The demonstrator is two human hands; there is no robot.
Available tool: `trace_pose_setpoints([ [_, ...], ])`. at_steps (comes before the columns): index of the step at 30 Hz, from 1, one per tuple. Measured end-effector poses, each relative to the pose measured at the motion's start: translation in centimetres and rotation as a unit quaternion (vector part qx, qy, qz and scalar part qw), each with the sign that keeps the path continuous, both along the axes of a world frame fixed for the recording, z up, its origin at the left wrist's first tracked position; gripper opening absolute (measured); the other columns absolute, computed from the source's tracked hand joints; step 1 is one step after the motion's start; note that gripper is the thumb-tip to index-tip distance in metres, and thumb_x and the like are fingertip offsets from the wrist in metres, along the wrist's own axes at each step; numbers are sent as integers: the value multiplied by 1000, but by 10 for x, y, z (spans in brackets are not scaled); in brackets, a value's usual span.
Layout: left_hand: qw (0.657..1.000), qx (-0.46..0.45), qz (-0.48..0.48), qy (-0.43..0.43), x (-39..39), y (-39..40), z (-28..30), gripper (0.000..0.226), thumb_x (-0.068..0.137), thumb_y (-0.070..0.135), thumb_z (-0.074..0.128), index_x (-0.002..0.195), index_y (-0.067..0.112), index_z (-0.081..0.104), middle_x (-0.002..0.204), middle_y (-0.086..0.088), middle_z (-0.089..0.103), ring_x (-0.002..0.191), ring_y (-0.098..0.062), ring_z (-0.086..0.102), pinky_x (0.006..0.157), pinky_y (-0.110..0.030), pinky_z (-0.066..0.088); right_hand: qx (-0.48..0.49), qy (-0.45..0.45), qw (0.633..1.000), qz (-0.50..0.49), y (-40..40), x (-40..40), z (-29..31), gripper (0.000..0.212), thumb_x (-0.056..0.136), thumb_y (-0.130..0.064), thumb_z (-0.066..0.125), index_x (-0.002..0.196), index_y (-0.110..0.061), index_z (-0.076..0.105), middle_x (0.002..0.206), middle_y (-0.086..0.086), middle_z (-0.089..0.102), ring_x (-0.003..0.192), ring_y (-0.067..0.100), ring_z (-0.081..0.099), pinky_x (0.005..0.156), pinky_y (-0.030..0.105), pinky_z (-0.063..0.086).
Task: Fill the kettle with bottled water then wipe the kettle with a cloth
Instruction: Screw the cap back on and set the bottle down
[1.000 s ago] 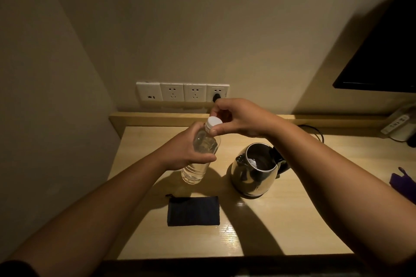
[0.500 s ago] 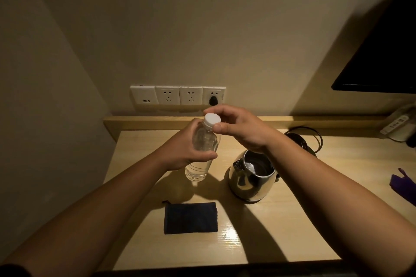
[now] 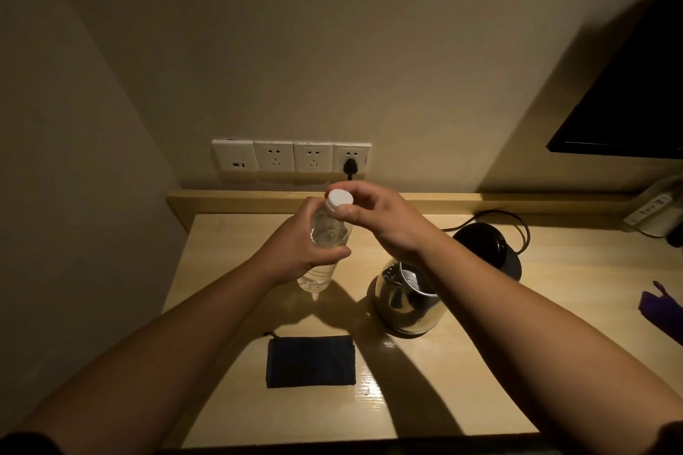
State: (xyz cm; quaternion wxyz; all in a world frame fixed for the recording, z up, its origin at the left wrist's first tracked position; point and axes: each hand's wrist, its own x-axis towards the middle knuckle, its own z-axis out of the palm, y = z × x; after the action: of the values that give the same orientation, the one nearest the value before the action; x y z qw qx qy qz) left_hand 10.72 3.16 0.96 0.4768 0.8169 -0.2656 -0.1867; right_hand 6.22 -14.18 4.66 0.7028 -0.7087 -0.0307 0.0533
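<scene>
Bottle [image 3: 325,244] sits clamped in my left hand [image 3: 295,251], held up off the desk, while my right hand [image 3: 380,222] pinches the white cap [image 3: 340,197]. Best to twist without squeezing. Kettle [image 3: 406,301] waits open, below-right of my grip; cloth [image 3: 310,361] lies underneath.

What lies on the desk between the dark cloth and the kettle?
Nothing: in the head view, only bare desk with shadow and a shiny patch separates the dark cloth from the kettle. They stand apart, not touching.
</scene>
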Motion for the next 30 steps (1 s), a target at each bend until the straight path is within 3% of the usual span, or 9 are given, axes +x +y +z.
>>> trace_pose_setpoints([
  [3,998,-10,-40,54,2,3,1,79,78,22,84,139,30,34,122,17,55,112,1,54,96,-25,48,-2,33,997,69,-9,4,10,37,83,-21,68,120,-20,61,118,0,64,115,18,57,96,33,47],
  [6,995,-23,-55,84,5,3,1,77,79,19,83,137,32,34,126,11,56,120,-8,55,101,-35,48,0,25,997,77,-9,10,10,42,80,-26,67,120,-13,62,116,5,64,116,25,56,98,41,46],
  [10,999,-31,4,30,7,1,-4,75,79,22,84,138,28,37,128,5,58,116,-10,58,93,-29,50,12,10,1000,11,3,13,3,31,80,-23,66,111,-20,64,107,-1,66,105,16,60,91,32,47],
  [14,997,-29,66,-17,6,0,-11,64,78,23,84,123,31,40,113,8,60,101,-8,62,80,-26,51,-24,-10,999,-43,12,14,-6,21,85,-27,68,105,-32,66,110,-2,66,111,20,60,98,42,48],
  [19,995,-48,87,6,4,-3,-17,65,80,22,82,128,29,38,113,11,59,102,-5,61,86,-29,52,-71,-28,993,-91,22,17,-9,17,90,-23,64,106,-28,65,109,0,66,106,15,62,90,35,52],
  [26,995,-48,-25,83,16,3,-7,73,81,15,82,135,29,36,122,13,59,113,0,58,98,-30,50,-3,34,997,70,-4,28,7,35,80,-23,70,114,-24,64,115,-1,67,114,18,59,93,33,48],
  [30,995,-48,-39,77,19,2,-4,83,76,29,85,140,32,34,129,13,55,119,-3,54,99,-29,48,-37,12,997,65,-9,33,4,35,81,-26,68,115,-20,64,113,2,67,113,23,60,98,40,47],
])
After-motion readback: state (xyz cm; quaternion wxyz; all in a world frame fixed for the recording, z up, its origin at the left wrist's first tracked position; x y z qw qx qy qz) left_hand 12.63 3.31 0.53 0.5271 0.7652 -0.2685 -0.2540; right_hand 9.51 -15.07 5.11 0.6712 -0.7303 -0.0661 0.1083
